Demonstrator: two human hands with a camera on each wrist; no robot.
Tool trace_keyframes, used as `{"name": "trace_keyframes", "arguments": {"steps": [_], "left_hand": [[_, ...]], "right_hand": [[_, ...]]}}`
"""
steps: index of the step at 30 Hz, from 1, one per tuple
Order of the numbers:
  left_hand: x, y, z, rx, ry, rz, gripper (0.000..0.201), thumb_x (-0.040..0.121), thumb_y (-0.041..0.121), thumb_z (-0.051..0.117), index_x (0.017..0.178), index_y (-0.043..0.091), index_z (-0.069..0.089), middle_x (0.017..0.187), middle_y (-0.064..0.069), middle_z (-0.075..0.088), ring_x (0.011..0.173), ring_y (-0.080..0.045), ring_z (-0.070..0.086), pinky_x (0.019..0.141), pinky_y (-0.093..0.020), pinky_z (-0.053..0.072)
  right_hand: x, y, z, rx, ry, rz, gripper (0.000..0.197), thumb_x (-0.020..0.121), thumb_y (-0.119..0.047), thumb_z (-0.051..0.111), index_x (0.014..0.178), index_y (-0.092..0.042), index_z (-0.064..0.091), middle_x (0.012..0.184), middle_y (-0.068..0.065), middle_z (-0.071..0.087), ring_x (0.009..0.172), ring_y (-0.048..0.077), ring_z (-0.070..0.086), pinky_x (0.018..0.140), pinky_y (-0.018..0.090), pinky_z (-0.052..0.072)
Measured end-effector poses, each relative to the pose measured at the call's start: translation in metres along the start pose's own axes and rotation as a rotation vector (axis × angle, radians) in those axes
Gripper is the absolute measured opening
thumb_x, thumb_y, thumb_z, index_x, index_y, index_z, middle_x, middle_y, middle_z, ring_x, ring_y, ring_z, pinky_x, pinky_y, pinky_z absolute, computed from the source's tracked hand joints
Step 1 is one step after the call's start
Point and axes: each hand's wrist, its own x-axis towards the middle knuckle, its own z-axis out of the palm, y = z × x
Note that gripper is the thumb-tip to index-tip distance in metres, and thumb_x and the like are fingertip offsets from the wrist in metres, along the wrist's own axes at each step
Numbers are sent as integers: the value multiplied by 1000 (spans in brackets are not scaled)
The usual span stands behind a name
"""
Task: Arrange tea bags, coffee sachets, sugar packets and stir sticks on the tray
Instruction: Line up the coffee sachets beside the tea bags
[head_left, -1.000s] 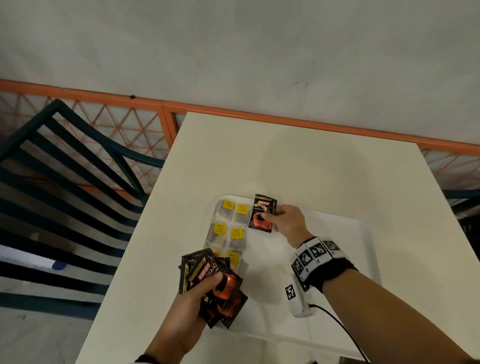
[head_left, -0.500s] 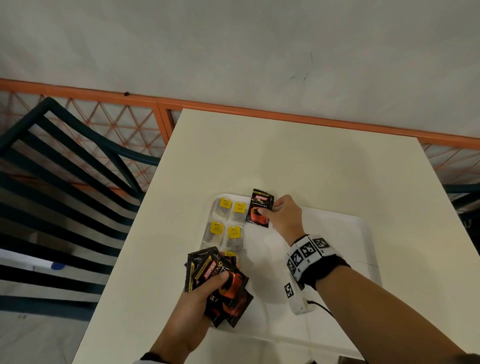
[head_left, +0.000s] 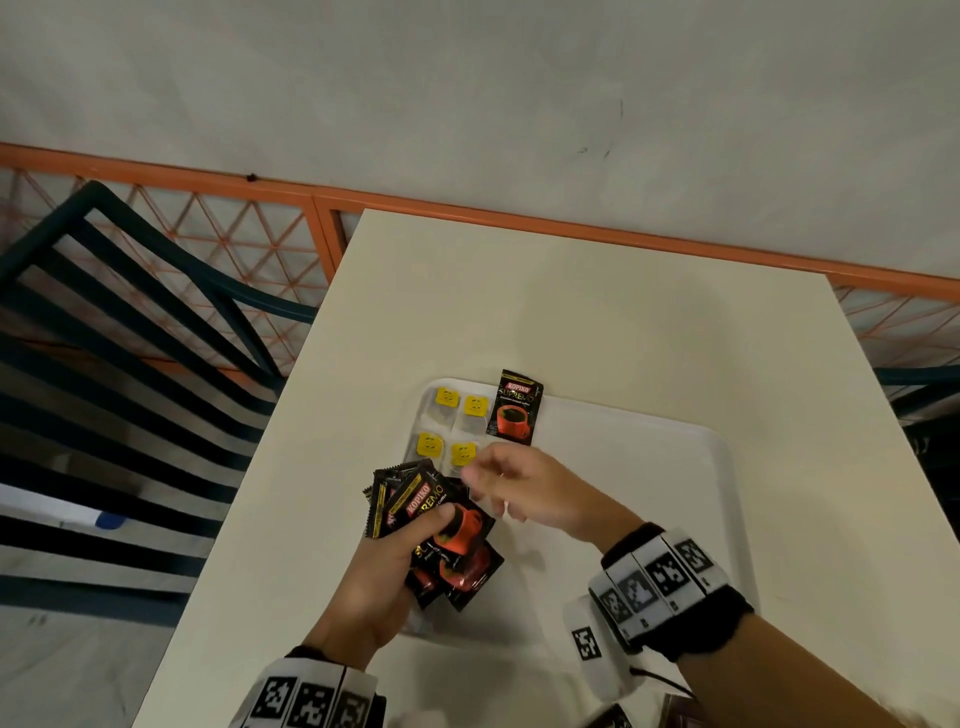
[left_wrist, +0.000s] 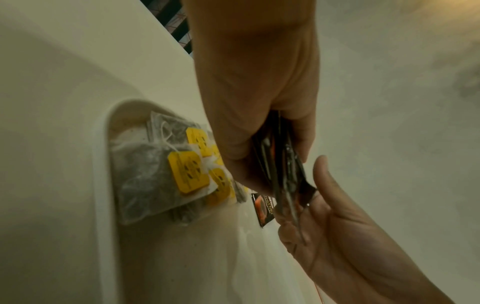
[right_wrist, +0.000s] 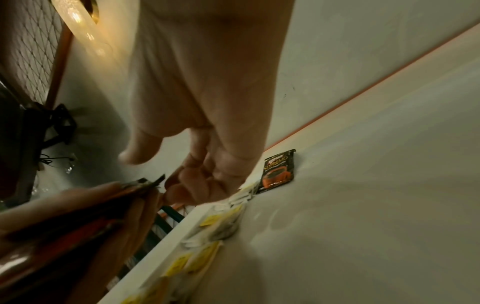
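Observation:
A white tray (head_left: 675, 467) lies on the cream table. Several tea bags (head_left: 447, 399) with yellow tags fill its left end in two columns. One black coffee sachet (head_left: 517, 408) with an orange cup lies flat at the tray's far edge, right of the tea bags. My left hand (head_left: 395, 561) grips a fanned stack of black coffee sachets (head_left: 431, 514) over the tray's near left corner, thumb on top. My right hand (head_left: 514, 488) hovers just right of that stack with loosely curled fingers, holding nothing; its fingertips (left_wrist: 322, 164) are close to the sachets' edges (left_wrist: 283, 176).
The table (head_left: 571, 312) stands against a grey wall with an orange rail (head_left: 467, 213). A dark slatted chair (head_left: 130, 338) sits off the table's left edge. Tracking bands wrap both wrists; a white device and cable hang under the right wrist (head_left: 597, 654).
My right hand let go of the single coffee sachet at the tray's far edge and drew back toward the stack in my left hand. The left hand kept its hold.

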Motion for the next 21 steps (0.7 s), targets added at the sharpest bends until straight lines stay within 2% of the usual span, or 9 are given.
{"name": "trace_keyframes", "arguments": {"steps": [2, 4, 6, 8, 10, 14, 15, 17, 21], "left_hand": [[0, 1, 0, -13, -6, 8, 50, 64, 19, 71, 112, 10, 64, 102, -18, 71, 92, -32, 69, 67, -36, 56], [-1, 2, -1, -26, -36, 10, 45, 67, 20, 69, 110, 11, 64, 101, -17, 72, 90, -31, 70, 63, -35, 58], [-3, 2, -2, -24, -87, 14, 40, 71, 21, 66, 110, 12, 64, 103, -17, 71, 93, -31, 69, 70, -38, 58], [-5, 3, -6, -33, -133, 19, 39, 73, 15, 68, 112, 9, 63, 104, -19, 70, 96, -32, 68, 78, -41, 56], [-6, 2, -9, -33, -167, 41, 42, 71, 5, 70, 112, 7, 63, 104, -20, 70, 94, -32, 68, 75, -39, 58], [-2, -1, -13, -25, -125, 69, 29, 81, -3, 57, 108, 7, 63, 99, -18, 71, 87, -29, 70, 71, -38, 58], [-1, -2, -13, -27, -97, 71, 26, 84, -3, 53, 106, 6, 63, 97, -19, 72, 85, -30, 70, 71, -39, 57], [1, -1, -14, -34, -52, 68, 23, 85, -3, 51, 104, 5, 63, 93, -18, 72, 82, -29, 70, 70, -38, 57], [2, -3, -17, -35, -10, 56, 21, 85, -3, 53, 101, 4, 64, 86, -15, 73, 76, -25, 71, 64, -33, 59]], "right_hand": [[-7, 1, 5, 11, -106, 3, 26, 84, -28, 66, 106, -19, 55, 95, -3, 61, 69, 5, 58, 56, 17, 45], [-8, 4, 9, 7, -114, -5, 40, 81, -21, 70, 116, -11, 52, 107, 8, 62, 84, 17, 63, 63, 24, 50], [-8, 5, 12, 47, -89, -15, 43, 81, -14, 69, 118, -4, 51, 99, 12, 63, 72, 13, 63, 58, 20, 51], [-9, 5, 11, 106, -42, 8, 40, 80, -9, 69, 116, -3, 51, 86, 6, 60, 55, 3, 59, 50, 16, 49], [-9, 7, 8, 178, 6, 28, 33, 80, -6, 69, 108, -4, 52, 81, 4, 57, 50, 3, 59, 49, 17, 50], [-14, 11, 3, 298, 29, -2, 7, 90, -4, 56, 97, -5, 56, 85, 8, 63, 62, 11, 65, 64, 22, 58], [-15, 13, 1, 337, 56, -21, 9, 92, -5, 52, 99, -3, 58, 87, 8, 64, 68, 12, 67, 69, 23, 58], [-16, 20, -4, 417, 175, -38, 17, 92, -5, 51, 104, 2, 60, 91, 9, 66, 74, 14, 68, 70, 21, 57], [-9, 37, -24, 563, 575, 99, 13, 89, -5, 56, 101, -1, 62, 80, 9, 64, 63, 13, 62, 56, 18, 52]]}}
